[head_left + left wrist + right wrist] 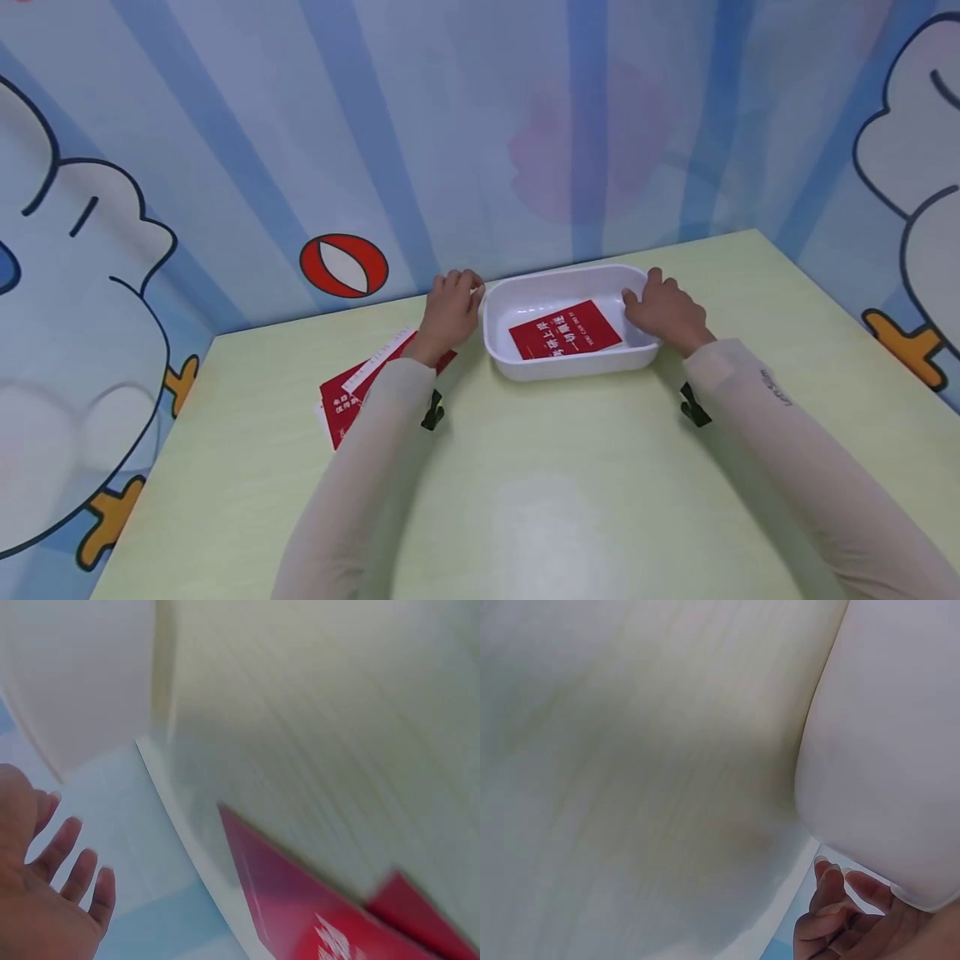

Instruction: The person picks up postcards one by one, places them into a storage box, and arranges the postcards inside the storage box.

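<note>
A white plastic tub (pixel 573 365) stands near the table's back edge, with a red card (pixel 555 333) bearing white writing lying inside. My right hand (pixel 669 313) grips the tub's right end, thumb over the rim. The right wrist view shows the curled fingers (pixel 832 900) by the tub's outer wall (pixel 885 735). Beside the left end is my left hand (pixel 450 312). Its fingers are loosely bent and hold nothing, and a gap separates them from the tub (pixel 75 675) in the left wrist view. Several red cards (pixel 341 400) lie overlapped by my left forearm, which partly hides them.
A white strip (pixel 375 363) with small marks lies across the red cards. Behind the pale table (pixel 540 475) rises a blue striped wall (pixel 465 133) with cartoon figures, close to the tub's back side. Another wall stands beyond the table's right edge.
</note>
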A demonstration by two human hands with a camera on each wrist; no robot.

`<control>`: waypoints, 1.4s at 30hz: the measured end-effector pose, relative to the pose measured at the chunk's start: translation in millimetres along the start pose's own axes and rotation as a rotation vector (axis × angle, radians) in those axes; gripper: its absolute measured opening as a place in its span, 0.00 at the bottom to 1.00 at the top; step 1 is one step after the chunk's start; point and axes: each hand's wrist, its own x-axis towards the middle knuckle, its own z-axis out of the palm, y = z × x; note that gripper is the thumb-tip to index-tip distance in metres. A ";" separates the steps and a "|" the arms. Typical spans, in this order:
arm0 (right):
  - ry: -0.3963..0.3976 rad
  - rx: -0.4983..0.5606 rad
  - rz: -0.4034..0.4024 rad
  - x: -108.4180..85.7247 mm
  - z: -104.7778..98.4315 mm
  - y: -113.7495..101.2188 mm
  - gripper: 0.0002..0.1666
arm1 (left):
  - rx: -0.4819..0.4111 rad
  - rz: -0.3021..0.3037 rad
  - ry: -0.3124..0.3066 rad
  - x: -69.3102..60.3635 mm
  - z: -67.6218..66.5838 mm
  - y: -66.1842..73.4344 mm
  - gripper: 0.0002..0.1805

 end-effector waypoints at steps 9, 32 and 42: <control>-0.004 0.004 0.007 -0.3 1.2 2.8 0.43 | 0.049 0.007 -0.099 -13.0 -5.0 -21.9 0.14; -0.011 0.006 0.010 -0.7 0.2 2.1 0.43 | 0.054 -0.014 -0.201 -36.5 -6.2 -65.7 0.14; -0.006 -0.005 -0.004 -2.3 0.1 1.1 0.42 | 0.013 -0.023 -0.221 -45.9 -4.0 -71.1 0.13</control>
